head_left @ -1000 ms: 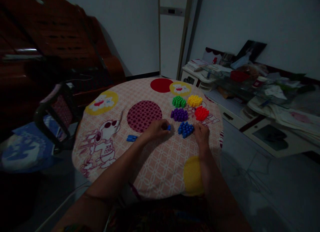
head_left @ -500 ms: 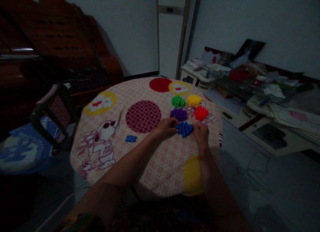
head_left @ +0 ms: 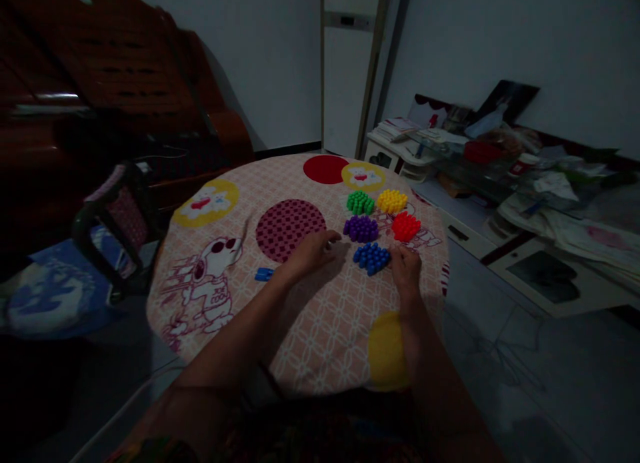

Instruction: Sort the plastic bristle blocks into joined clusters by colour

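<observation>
Five clusters of plastic pegs stand on a round table with a cartoon cloth (head_left: 310,323): green (head_left: 360,202), yellow (head_left: 391,200), purple (head_left: 361,228), red (head_left: 405,226) and blue (head_left: 371,257). My right hand (head_left: 405,270) rests curled against the blue cluster's right side, touching it. My left hand (head_left: 313,250) hovers just left of that cluster, fingers loosely apart and nothing visible in them. A loose blue peg piece (head_left: 263,274) lies on the cloth beside my left forearm.
A dark chair with a patterned cushion (head_left: 116,222) stands at the table's left. A dark wooden sofa (head_left: 100,96) fills the back left. A low white cabinet (head_left: 500,203) piled with papers and clutter runs along the right wall. Grey floor lies to the right.
My left hand carried a blue peg to the blue cluster, left it there, and has drawn back a little to the left. The right hand stayed by the cluster.
</observation>
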`<state>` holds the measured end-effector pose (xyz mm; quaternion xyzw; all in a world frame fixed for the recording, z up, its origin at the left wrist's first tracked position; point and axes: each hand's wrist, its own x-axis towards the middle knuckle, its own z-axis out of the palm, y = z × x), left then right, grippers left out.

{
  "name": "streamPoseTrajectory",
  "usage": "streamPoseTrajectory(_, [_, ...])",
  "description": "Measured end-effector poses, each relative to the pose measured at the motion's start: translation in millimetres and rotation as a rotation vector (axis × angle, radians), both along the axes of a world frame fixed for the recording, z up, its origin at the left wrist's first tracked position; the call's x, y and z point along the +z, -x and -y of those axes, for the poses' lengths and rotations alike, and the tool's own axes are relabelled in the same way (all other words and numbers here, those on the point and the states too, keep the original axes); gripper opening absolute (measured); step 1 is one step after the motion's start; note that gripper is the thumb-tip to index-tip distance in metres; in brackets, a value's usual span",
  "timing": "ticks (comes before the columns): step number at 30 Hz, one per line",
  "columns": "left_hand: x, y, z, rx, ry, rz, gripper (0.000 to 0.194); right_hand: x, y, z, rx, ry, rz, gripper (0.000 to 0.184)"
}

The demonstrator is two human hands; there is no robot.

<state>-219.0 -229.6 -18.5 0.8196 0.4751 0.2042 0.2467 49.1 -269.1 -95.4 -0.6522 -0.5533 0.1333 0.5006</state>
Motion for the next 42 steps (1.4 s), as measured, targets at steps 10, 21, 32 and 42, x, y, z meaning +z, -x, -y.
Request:
streamPoseTrajectory(10, [8.3,123.1,29.7,0.243,0.124,-0.585,0.026,2.3,1.7,0.7,-0.018,0.004,0.037,0.04])
streamPoseTrajectory(21, [10.2,75.4,34.1,0.194,0.064,-0.179,0.019,4.4,2.8,1.6,-0.011,0.02,0.021,0.038])
streamPoseTrajectory(32, [18.4,-23.5,29.0,-0.207,0.035,0.354,0.023,5.6,3.7,1.9,-0.005,-0.006,0.0,0.041])
streamPoseTrajectory(42, [0.6,-64.9,54.9,-0.097,-0.118,0.274,0.007,3.6,3.2,2.3,-0.013,0.01,-0.088,0.04])
